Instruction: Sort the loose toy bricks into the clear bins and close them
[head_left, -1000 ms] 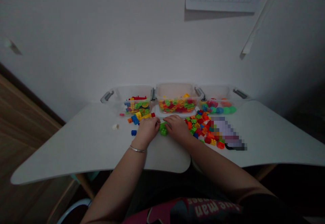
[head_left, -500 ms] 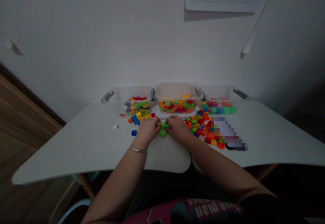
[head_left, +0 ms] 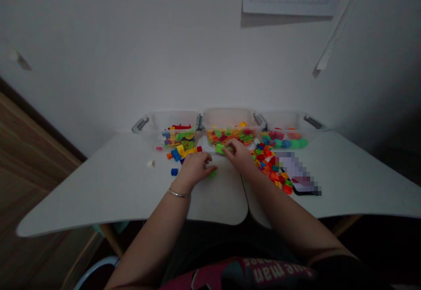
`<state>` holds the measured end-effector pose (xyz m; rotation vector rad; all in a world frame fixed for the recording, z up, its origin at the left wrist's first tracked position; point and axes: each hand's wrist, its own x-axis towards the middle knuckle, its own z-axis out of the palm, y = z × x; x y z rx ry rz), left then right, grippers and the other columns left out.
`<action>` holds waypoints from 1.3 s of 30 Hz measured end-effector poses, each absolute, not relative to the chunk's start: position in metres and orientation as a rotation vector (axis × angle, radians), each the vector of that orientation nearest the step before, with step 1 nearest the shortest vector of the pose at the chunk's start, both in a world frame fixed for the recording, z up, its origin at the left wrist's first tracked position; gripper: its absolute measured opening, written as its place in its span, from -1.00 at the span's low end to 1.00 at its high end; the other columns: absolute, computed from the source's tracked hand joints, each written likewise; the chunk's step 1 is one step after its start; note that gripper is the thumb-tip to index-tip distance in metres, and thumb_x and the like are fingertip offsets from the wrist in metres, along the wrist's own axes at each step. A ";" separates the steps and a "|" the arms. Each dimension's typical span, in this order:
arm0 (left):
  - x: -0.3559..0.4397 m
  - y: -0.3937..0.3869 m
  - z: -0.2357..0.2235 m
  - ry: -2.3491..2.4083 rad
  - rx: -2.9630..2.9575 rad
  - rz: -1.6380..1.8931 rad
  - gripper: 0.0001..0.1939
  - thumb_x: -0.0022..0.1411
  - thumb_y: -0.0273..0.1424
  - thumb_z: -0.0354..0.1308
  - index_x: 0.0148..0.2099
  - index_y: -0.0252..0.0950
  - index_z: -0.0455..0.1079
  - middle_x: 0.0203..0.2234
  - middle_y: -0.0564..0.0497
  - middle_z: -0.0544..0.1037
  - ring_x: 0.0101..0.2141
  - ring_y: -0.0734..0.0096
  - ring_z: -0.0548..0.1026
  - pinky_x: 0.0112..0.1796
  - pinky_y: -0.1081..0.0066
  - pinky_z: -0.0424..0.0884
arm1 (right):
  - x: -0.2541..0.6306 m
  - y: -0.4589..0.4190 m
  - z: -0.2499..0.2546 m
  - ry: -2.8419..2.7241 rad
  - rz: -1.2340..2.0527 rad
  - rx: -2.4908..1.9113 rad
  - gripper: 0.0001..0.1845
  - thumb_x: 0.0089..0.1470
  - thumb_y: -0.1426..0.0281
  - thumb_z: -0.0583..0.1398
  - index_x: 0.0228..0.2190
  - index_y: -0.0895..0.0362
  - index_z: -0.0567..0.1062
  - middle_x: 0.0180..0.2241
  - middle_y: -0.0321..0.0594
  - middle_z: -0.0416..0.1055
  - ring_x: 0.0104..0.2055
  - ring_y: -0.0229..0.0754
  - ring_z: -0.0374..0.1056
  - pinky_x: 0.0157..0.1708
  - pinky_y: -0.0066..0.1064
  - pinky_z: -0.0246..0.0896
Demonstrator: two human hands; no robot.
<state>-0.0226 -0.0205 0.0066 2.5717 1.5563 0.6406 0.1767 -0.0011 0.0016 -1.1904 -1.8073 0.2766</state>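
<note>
My right hand (head_left: 241, 156) pinches a light green toy brick (head_left: 219, 148) in front of the middle clear bin (head_left: 232, 117). My left hand (head_left: 197, 167) is low over the table, thumb and fingers apart. Just under its thumb lies another green brick (head_left: 213, 175), partly hidden; whether the thumb touches it I cannot tell. Left of that hand are a blue brick (head_left: 174, 172) and a small group of yellow, blue and orange bricks (head_left: 177, 153). A heap of mixed bricks (head_left: 265, 156) spreads beside my right hand, partly covered by the forearm.
Along the wall stand a left clear bin (head_left: 154, 121) with mixed pieces and a right clear bin (head_left: 283, 119) with round pieces. A phone-like object (head_left: 296, 174), blurred out, lies right of the heap. A small white piece (head_left: 150, 164) rests on the white table (head_left: 108, 185).
My right hand has moved away from the left, up toward the middle bin, carrying the green brick. My left hand has opened and stays near the other green brick.
</note>
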 end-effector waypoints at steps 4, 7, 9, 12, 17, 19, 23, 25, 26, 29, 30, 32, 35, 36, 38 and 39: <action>-0.022 -0.023 0.007 1.454 2.655 0.553 -0.54 0.04 -0.07 0.37 -0.13 -0.28 0.45 -0.26 -0.05 0.56 -0.20 0.19 0.49 -0.14 0.27 0.34 | 0.197 0.008 0.025 -1.643 0.093 -1.092 -0.89 0.10 0.32 0.18 -0.31 0.08 0.44 -0.28 -0.17 0.45 -0.31 -0.13 0.34 -0.25 -0.29 0.28; -0.023 -0.024 0.003 1.442 2.680 0.499 -0.49 -0.01 -0.04 0.39 -0.11 -0.26 0.46 -0.21 -0.08 0.53 -0.12 0.12 0.46 -0.09 0.22 0.34 | 0.215 0.015 0.040 -1.528 0.009 -1.085 -0.88 0.09 0.34 0.17 -0.29 0.08 0.45 -0.23 -0.15 0.46 -0.22 -0.10 0.37 -0.22 -0.27 0.31; -0.023 -0.024 0.001 1.447 2.691 0.474 -0.49 -0.01 -0.04 0.39 -0.11 -0.25 0.46 -0.18 -0.09 0.51 -0.10 0.09 0.44 -0.06 0.19 0.34 | 0.225 0.020 0.046 -1.472 -0.045 -1.092 -0.88 0.08 0.37 0.15 -0.29 0.07 0.44 -0.21 -0.14 0.46 -0.18 -0.09 0.37 -0.20 -0.25 0.31; -0.024 -0.023 -0.001 1.467 2.711 0.433 -0.51 0.00 -0.06 0.38 -0.11 -0.25 0.47 -0.19 -0.10 0.52 -0.09 0.05 0.44 -0.02 0.14 0.33 | 0.238 0.030 0.053 -1.438 -0.147 -1.105 -0.87 0.08 0.41 0.11 -0.30 0.09 0.44 -0.22 -0.12 0.45 -0.11 -0.06 0.36 -0.07 -0.18 0.28; -0.023 -0.022 0.001 1.483 2.704 0.354 -0.64 0.09 -0.16 0.33 -0.13 -0.26 0.49 -0.26 -0.10 0.56 -0.15 0.07 0.47 -0.07 0.16 0.35 | 0.247 0.044 0.055 -1.562 -0.147 -1.307 -0.73 0.11 0.46 0.01 -0.27 0.12 0.49 -0.19 -0.06 0.48 -0.04 -0.01 0.35 0.04 -0.10 0.22; -0.023 -0.021 0.001 1.490 2.697 0.355 -0.69 0.13 -0.19 0.30 -0.14 -0.26 0.49 -0.26 -0.10 0.57 -0.17 0.09 0.48 -0.09 0.17 0.35 | 0.245 0.045 0.054 -1.635 -0.145 -1.433 -0.69 0.13 0.46 -0.01 -0.26 0.13 0.52 -0.16 -0.04 0.50 -0.04 0.01 0.36 0.05 -0.08 0.21; -0.023 -0.020 0.000 1.469 2.688 0.392 -0.75 0.20 -0.23 0.23 -0.14 -0.26 0.50 -0.25 -0.11 0.59 -0.19 0.13 0.50 -0.11 0.20 0.36 | 0.235 0.041 0.055 -1.739 -0.266 -1.656 -0.60 0.22 0.34 -0.04 -0.33 0.15 0.57 -0.21 -0.01 0.55 -0.06 0.06 0.38 0.17 0.07 0.03; -0.023 -0.019 -0.001 1.466 2.682 0.419 -0.74 0.21 -0.23 0.22 -0.13 -0.27 0.50 -0.24 -0.11 0.59 -0.19 0.13 0.50 -0.12 0.20 0.37 | 0.230 0.038 0.055 -1.754 -0.358 -1.705 -0.55 0.25 0.29 -0.06 -0.34 0.17 0.58 -0.24 0.01 0.56 -0.06 0.06 0.38 0.24 0.16 -0.17; -0.024 -0.018 -0.001 1.465 2.680 0.432 -0.74 0.21 -0.24 0.22 -0.12 -0.28 0.50 -0.23 -0.12 0.59 -0.19 0.13 0.50 -0.12 0.20 0.37 | 0.229 0.037 0.055 -1.752 -0.389 -1.715 -0.55 0.26 0.28 -0.07 -0.32 0.18 0.57 -0.26 0.01 0.56 -0.07 0.05 0.39 0.26 0.18 -0.24; -0.024 -0.017 -0.003 1.464 2.680 0.473 -0.72 0.22 -0.24 0.22 -0.08 -0.28 0.49 -0.22 -0.12 0.59 -0.18 0.14 0.50 -0.10 0.21 0.37 | 0.227 0.035 0.056 -1.748 -0.420 -1.721 -0.55 0.27 0.28 -0.07 -0.22 0.20 0.55 -0.26 0.02 0.56 -0.08 0.04 0.41 0.27 0.17 -0.27; -0.024 -0.017 -0.003 1.467 2.681 0.487 -0.72 0.22 -0.25 0.22 -0.08 -0.28 0.49 -0.22 -0.12 0.58 -0.17 0.15 0.50 -0.10 0.22 0.37 | 0.227 0.035 0.056 -1.751 -0.420 -1.723 -0.55 0.27 0.27 -0.07 -0.21 0.20 0.55 -0.26 0.02 0.56 -0.08 0.04 0.41 0.27 0.16 -0.25; -0.024 -0.017 -0.004 1.480 2.680 0.514 -0.71 0.21 -0.25 0.24 -0.07 -0.28 0.48 -0.23 -0.11 0.58 -0.17 0.16 0.50 -0.10 0.23 0.38 | 0.228 0.036 0.056 -1.761 -0.425 -1.722 -0.54 0.27 0.26 -0.08 -0.22 0.20 0.55 -0.26 0.03 0.56 -0.08 0.05 0.41 0.25 0.13 -0.17; -0.024 -0.016 -0.003 1.498 2.667 0.552 -0.72 0.20 -0.27 0.25 -0.07 -0.28 0.48 -0.24 -0.10 0.57 -0.18 0.18 0.50 -0.11 0.25 0.38 | 0.230 0.036 0.056 -1.773 -0.438 -1.707 -0.54 0.27 0.27 -0.07 -0.25 0.20 0.56 -0.27 0.05 0.56 -0.09 0.07 0.41 0.18 0.06 0.00; -0.024 -0.016 -0.003 1.503 2.665 0.565 -0.72 0.20 -0.27 0.25 -0.07 -0.28 0.48 -0.24 -0.10 0.57 -0.18 0.19 0.50 -0.11 0.26 0.39 | 0.230 0.036 0.056 -1.775 -0.435 -1.702 -0.55 0.26 0.27 -0.07 -0.25 0.20 0.56 -0.26 0.06 0.56 -0.09 0.07 0.41 0.16 0.04 0.04; -0.025 -0.016 -0.002 1.510 2.668 0.589 -0.73 0.21 -0.29 0.24 -0.08 -0.29 0.48 -0.23 -0.10 0.56 -0.18 0.19 0.50 -0.10 0.25 0.39 | 0.231 0.037 0.055 -1.784 -0.401 -1.681 -0.56 0.26 0.28 -0.06 -0.23 0.21 0.56 -0.22 0.08 0.55 -0.07 0.08 0.40 0.12 0.01 0.09; -0.025 -0.017 -0.001 1.510 2.673 0.602 -0.74 0.21 -0.29 0.24 -0.08 -0.30 0.48 -0.22 -0.11 0.56 -0.18 0.19 0.50 -0.09 0.24 0.39 | 0.231 0.037 0.054 -1.789 -0.370 -1.658 -0.56 0.27 0.28 -0.06 -0.20 0.20 0.56 -0.19 0.07 0.55 -0.05 0.08 0.39 0.12 0.00 0.10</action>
